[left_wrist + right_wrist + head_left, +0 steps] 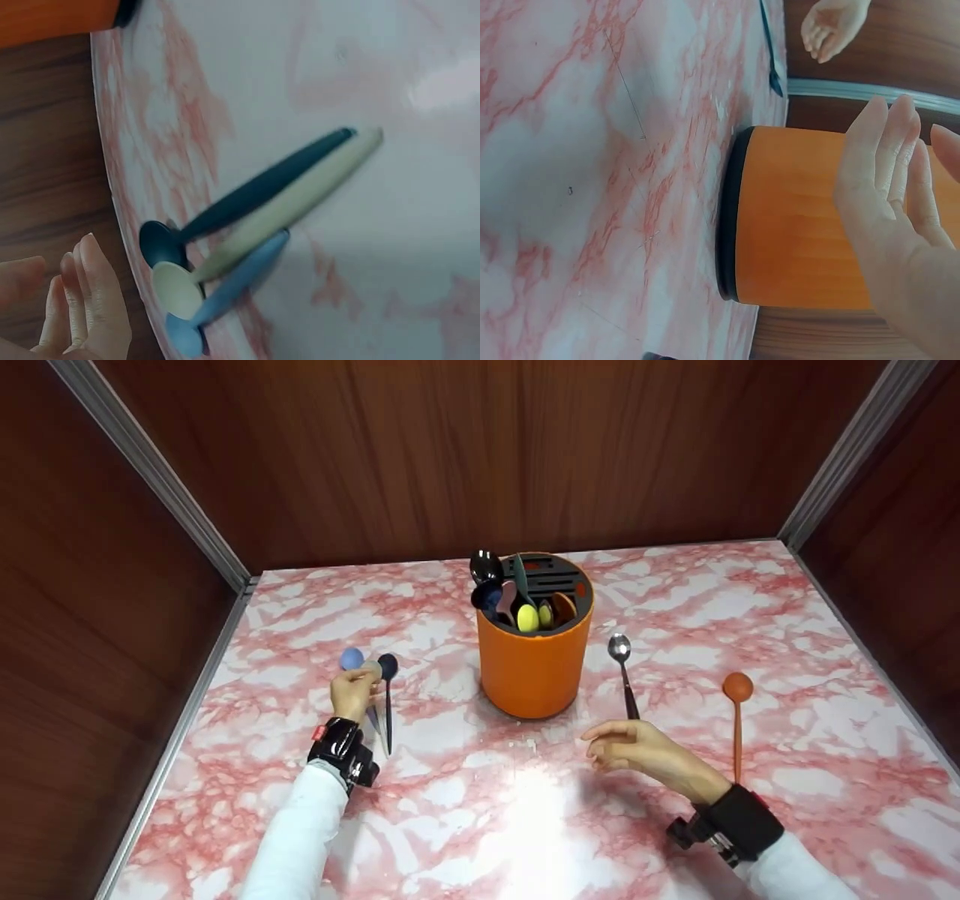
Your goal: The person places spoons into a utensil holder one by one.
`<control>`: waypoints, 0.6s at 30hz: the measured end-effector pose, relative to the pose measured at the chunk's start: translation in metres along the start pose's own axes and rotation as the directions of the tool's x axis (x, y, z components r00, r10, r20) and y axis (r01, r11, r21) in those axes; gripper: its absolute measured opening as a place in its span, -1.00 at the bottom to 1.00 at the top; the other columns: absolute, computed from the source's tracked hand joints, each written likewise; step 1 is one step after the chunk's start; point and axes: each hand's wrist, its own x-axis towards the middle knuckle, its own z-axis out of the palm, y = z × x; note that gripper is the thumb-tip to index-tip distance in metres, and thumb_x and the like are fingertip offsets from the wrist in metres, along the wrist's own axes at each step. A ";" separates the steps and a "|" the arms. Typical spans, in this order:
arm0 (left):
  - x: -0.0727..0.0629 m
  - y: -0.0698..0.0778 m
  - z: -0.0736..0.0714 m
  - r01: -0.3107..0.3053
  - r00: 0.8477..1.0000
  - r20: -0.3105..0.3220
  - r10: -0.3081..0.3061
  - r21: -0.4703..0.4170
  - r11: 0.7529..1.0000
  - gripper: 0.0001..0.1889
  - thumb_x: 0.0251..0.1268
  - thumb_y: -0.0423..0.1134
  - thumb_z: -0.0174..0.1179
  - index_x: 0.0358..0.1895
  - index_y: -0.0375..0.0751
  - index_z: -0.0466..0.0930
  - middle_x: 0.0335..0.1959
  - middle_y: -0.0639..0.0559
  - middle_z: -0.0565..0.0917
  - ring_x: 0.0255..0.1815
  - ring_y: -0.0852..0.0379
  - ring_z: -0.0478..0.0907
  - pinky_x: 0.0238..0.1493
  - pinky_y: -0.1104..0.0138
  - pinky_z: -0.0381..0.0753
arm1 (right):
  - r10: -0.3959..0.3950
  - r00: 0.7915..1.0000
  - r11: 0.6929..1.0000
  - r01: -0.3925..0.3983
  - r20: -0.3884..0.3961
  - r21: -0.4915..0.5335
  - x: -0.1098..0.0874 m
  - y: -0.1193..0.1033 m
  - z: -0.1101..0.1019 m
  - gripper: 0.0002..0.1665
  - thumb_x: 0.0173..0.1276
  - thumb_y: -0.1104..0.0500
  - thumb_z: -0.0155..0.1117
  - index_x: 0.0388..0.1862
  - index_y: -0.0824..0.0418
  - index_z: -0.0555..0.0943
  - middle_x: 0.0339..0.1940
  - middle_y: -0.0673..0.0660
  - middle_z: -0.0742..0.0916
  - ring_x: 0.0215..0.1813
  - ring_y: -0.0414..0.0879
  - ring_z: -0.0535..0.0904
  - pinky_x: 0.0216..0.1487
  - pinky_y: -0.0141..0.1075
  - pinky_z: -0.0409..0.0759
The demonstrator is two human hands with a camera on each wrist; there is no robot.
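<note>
My left hand (354,692) hovers over three spoons lying side by side on the left of the table. They are a light blue spoon (244,279), a cream spoon (300,196) and a dark teal spoon (270,180). In the left wrist view, its fingers are extended with a gap to the thumb and nothing between. My right hand (645,746), fingers loosely bent and holding nothing, is above the table near the handle of a metal spoon (619,648). Between the hands stands an orange cylindrical utensil holder (534,667) with several spoons in its slotted top.
An orange spoon (738,687) lies on the right, its handle toward me. Red-and-white marbled tabletop (442,750) spreads around everything. Brown wood-look panels (420,457) enclose the back and sides, with metal strips along the edges.
</note>
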 end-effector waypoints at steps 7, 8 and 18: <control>-0.036 0.039 -0.002 0.089 0.995 -0.040 -0.088 0.033 0.995 -0.73 0.21 -0.56 0.07 -0.06 -0.72 0.49 -0.52 -0.12 0.61 -0.71 0.30 0.52 -0.66 0.52 0.61 | 0.056 0.997 0.998 -0.057 -0.043 -0.025 -0.002 0.001 0.001 -0.67 0.42 0.32 0.16 0.12 0.41 0.53 -0.19 0.10 0.71 -0.12 -0.13 0.64 0.03 -0.19 0.66; -0.037 0.039 -0.002 0.088 0.996 -0.037 -0.087 0.031 0.996 -0.73 0.20 -0.56 0.06 -0.07 -0.73 0.49 -0.54 -0.12 0.61 -0.72 0.31 0.50 -0.66 0.53 0.60 | 0.058 0.997 0.998 -0.059 -0.046 -0.025 -0.002 0.001 0.001 -0.67 0.42 0.32 0.16 0.12 0.43 0.53 -0.19 0.11 0.71 -0.12 -0.13 0.64 0.03 -0.20 0.66; -0.021 0.013 0.002 0.022 1.000 0.012 -0.025 0.170 0.985 -0.80 0.15 -0.45 0.25 -0.18 -0.53 0.66 -0.60 -0.11 0.63 -0.79 0.20 0.52 -0.78 0.45 0.56 | 0.057 0.997 0.998 -0.058 -0.045 -0.030 -0.004 0.004 0.000 -0.64 0.43 0.31 0.14 0.15 0.46 0.50 -0.17 0.11 0.70 -0.11 -0.14 0.63 0.03 -0.24 0.65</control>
